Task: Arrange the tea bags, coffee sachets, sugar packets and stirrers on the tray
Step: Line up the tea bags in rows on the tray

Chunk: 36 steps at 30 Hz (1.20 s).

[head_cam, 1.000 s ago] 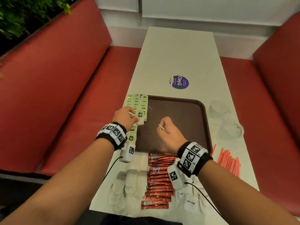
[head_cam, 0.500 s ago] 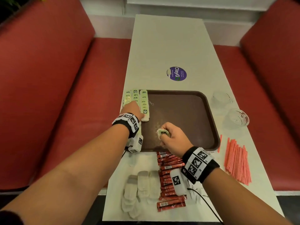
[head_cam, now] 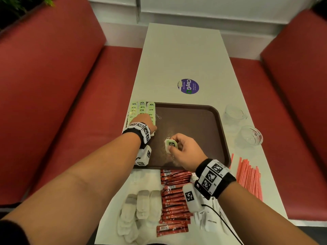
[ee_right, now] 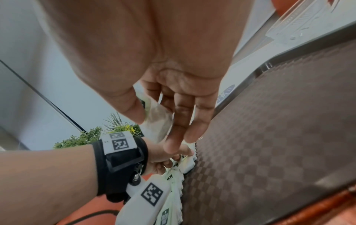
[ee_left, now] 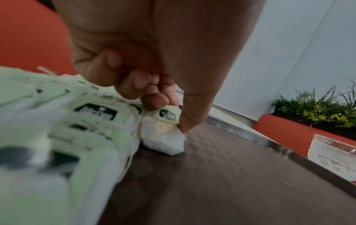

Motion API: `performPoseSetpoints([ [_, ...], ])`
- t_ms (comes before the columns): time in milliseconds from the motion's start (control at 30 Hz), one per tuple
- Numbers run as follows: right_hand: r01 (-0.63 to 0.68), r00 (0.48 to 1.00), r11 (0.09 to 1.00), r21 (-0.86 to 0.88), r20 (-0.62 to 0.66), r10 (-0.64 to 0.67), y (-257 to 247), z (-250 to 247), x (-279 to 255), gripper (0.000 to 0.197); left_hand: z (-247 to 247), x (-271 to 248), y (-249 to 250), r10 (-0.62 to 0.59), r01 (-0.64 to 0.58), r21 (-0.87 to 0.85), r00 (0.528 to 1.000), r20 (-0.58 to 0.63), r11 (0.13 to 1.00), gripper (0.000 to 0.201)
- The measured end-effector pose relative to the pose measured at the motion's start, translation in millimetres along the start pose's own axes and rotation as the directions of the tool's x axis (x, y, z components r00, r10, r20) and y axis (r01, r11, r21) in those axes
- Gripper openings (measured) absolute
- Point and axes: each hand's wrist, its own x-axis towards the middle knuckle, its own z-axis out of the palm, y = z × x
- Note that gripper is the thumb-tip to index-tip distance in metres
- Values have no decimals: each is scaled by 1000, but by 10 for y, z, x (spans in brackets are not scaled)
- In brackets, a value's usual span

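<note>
A brown tray (head_cam: 194,121) lies mid-table. Rows of green-tagged tea bags (head_cam: 141,108) cover its left edge. My left hand (head_cam: 145,123) is over those rows; in the left wrist view its thumb and fingers pinch a white tea bag (ee_left: 163,135) with a green tag, which touches the tray floor (ee_left: 231,175). My right hand (head_cam: 184,149) hovers over the tray's near middle and pinches another tea bag (head_cam: 170,145) between thumb and fingers (ee_right: 159,121). Red coffee sachets (head_cam: 175,200), plain white tea bags (head_cam: 139,209), white sugar packets (head_cam: 212,221) and red stirrers (head_cam: 249,179) lie on the table nearby.
Two clear glass cups (head_cam: 234,114) (head_cam: 250,137) stand right of the tray. A purple round sticker (head_cam: 188,86) is on the table beyond it. Red bench seats (head_cam: 62,103) flank the table. Plants (ee_left: 316,109) sit on a ledge.
My left hand has gone forward and down with its tea bag to the rows at the tray's left edge. My right hand has turned, so its tea bag's green tag now faces up.
</note>
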Motion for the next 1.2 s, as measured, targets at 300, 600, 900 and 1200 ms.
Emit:
performPoseSetpoints([
  [300, 67, 998, 994, 88, -8, -66, 54, -9, 89, 22, -272, -619, -46, 232, -300, -374, 948, -216, 877, 31],
  [600, 154, 988, 982, 104, -3, -155, 16, 164, 129, 37, -211, -1261, -204, 449, -500, -439, 865, -224, 746, 2],
  [900, 82, 995, 989, -122, 66, -74, 140, 136, 83, 39, -258, -904, -371, 280, -331, -279, 938, -206, 902, 9],
  [1200, -26, 943, 740, -672, 230, 242, 510, -34, -37, 21, -40, -194, -289, 143, -145, -153, 989, -22, 977, 12],
])
